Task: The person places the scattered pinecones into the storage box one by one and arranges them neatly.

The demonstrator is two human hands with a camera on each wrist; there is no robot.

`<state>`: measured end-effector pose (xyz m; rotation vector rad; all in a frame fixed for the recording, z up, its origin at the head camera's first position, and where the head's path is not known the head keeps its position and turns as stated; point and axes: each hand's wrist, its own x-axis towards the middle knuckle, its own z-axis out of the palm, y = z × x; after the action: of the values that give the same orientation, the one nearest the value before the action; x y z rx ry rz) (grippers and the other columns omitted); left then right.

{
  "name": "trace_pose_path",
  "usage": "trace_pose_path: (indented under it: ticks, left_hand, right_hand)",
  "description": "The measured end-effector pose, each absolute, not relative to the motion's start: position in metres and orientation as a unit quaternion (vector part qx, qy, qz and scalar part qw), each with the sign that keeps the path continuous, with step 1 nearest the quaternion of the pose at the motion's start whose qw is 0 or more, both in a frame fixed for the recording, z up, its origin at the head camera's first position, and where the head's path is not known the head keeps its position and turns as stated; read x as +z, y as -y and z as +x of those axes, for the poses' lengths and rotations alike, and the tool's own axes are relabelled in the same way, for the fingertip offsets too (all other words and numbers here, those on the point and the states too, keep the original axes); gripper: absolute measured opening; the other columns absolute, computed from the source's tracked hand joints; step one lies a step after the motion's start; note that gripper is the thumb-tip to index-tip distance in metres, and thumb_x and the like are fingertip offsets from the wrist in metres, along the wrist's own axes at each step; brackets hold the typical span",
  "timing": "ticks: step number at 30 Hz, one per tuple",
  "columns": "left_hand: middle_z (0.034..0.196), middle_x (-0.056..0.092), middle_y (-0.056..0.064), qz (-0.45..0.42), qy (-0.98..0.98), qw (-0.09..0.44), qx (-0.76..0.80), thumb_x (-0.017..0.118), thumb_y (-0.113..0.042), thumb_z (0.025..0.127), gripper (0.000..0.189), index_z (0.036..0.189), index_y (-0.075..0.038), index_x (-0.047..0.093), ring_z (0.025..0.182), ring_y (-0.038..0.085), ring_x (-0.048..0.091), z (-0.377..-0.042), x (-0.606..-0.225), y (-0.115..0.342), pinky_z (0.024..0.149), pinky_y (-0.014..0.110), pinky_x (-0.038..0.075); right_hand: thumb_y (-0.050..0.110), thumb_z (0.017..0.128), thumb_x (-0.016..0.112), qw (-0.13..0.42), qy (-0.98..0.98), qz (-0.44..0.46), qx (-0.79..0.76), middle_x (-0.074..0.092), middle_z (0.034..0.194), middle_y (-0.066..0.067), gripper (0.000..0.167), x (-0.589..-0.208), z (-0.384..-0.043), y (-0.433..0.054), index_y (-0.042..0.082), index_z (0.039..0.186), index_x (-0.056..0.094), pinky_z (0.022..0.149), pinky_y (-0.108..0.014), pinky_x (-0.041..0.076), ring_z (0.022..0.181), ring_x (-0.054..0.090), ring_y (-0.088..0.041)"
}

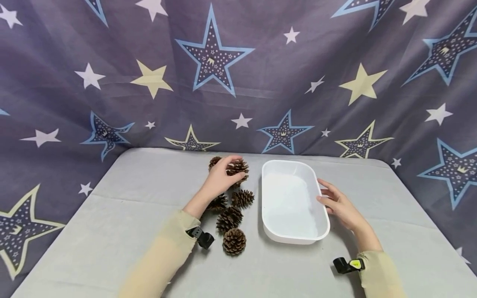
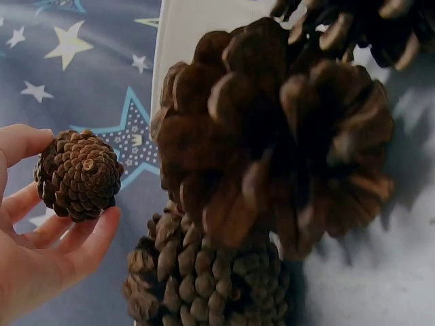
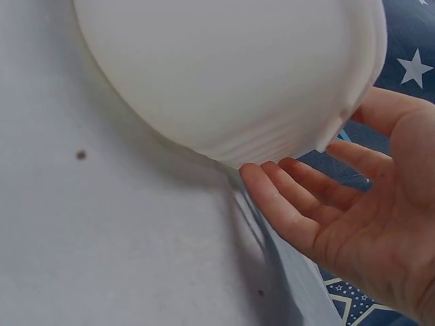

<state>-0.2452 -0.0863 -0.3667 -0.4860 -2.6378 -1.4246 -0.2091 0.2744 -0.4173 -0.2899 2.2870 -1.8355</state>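
Note:
My left hand [image 1: 220,178] pinches a brown pinecone [image 2: 80,175] between thumb and fingers, at the far end of a loose group of pinecones. Just in front of that hand are a smaller pinecone [image 1: 243,198] and a dark one [image 1: 229,219]. A rounder pinecone [image 1: 234,241] sits nearest me. To the right stands a white rectangular tub [image 1: 294,240] with nothing in it. At its right side is my right hand [image 1: 340,207], thumb at the rim and fingers against the outer wall [image 3: 231,81].
A grey cloth [image 1: 112,231] covers the table. Behind it hangs a dark curtain [image 1: 257,99] printed with stars. Another pinecone [image 1: 215,162] lies behind the left hand, and one [image 1: 217,203] is partly hidden by the left wrist.

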Motion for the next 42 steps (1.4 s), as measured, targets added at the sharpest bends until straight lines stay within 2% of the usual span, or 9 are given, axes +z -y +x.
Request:
trace_pose_path:
  ticks: [5, 12, 18, 26, 35, 42]
  left_hand:
    - [0.128, 0.050, 0.000, -0.169, 0.869, 0.043, -0.463, 0.065, -0.028, 0.082, 0.047, 0.127, -0.022, 0.050, 0.114, 0.020, 0.048, -0.246, -0.364, 0.077, 0.094, 0.041, 0.042]
    - [0.120, 0.052, 0.003, -0.197, 0.864, 0.049, -0.460, 0.066, -0.025, 0.081, 0.045, 0.124, -0.017, 0.052, 0.108, 0.020, 0.051, -0.249, -0.358, 0.062, 0.092, 0.039, 0.044]
    - [0.116, 0.054, 0.000, -0.199, 0.871, 0.048, -0.446, 0.069, -0.029, 0.079, 0.047, 0.123, -0.020, 0.052, 0.105, 0.017, 0.052, -0.253, -0.351, 0.047, 0.088, 0.035, 0.046]
    - [0.118, 0.052, 0.000, -0.212, 0.870, 0.027, -0.445, 0.069, -0.031, 0.080, 0.049, 0.124, -0.021, 0.051, 0.105, 0.016, 0.051, -0.258, -0.342, 0.028, 0.089, 0.031, 0.045]
    - [0.116, 0.051, 0.001, -0.227, 0.872, 0.004, -0.434, 0.070, -0.035, 0.079, 0.051, 0.124, -0.021, 0.051, 0.102, 0.016, 0.052, -0.264, -0.346, 0.008, 0.083, 0.029, 0.047]
    - [0.118, 0.051, -0.001, -0.241, 0.875, 0.002, -0.419, 0.069, -0.037, 0.079, 0.051, 0.124, -0.023, 0.051, 0.102, 0.014, 0.051, -0.267, -0.344, -0.001, 0.083, 0.029, 0.047]
  right_hand:
    - [0.013, 0.092, 0.052, 0.096, -0.775, -0.100, -0.616, 0.035, 0.128, -0.031, 0.064, -0.417, -0.209, -0.275, 0.003, 0.144, 0.016, 0.071, -0.026, 0.054, 0.092, 0.057, -0.006]
    - [0.015, 0.091, 0.053, 0.098, -0.778, -0.097, -0.613, 0.036, 0.128, -0.030, 0.064, -0.420, -0.212, -0.276, 0.004, 0.144, 0.018, 0.072, -0.027, 0.054, 0.093, 0.057, -0.006]
    - [0.016, 0.091, 0.053, 0.101, -0.771, -0.096, -0.621, 0.035, 0.129, -0.030, 0.065, -0.421, -0.212, -0.277, 0.004, 0.144, 0.017, 0.072, -0.029, 0.054, 0.093, 0.058, -0.008]
    - [0.015, 0.092, 0.052, 0.109, -0.766, -0.097, -0.626, 0.034, 0.129, -0.031, 0.065, -0.420, -0.212, -0.277, 0.005, 0.144, 0.016, 0.073, -0.030, 0.055, 0.092, 0.059, -0.009]
    - [0.016, 0.092, 0.052, 0.112, -0.762, -0.097, -0.630, 0.034, 0.129, -0.031, 0.065, -0.420, -0.211, -0.276, 0.006, 0.145, 0.015, 0.073, -0.030, 0.055, 0.093, 0.059, -0.009]
    - [0.017, 0.092, 0.053, 0.115, -0.763, -0.092, -0.629, 0.033, 0.131, -0.030, 0.066, -0.420, -0.211, -0.276, 0.007, 0.145, 0.015, 0.073, -0.030, 0.054, 0.092, 0.059, -0.009]
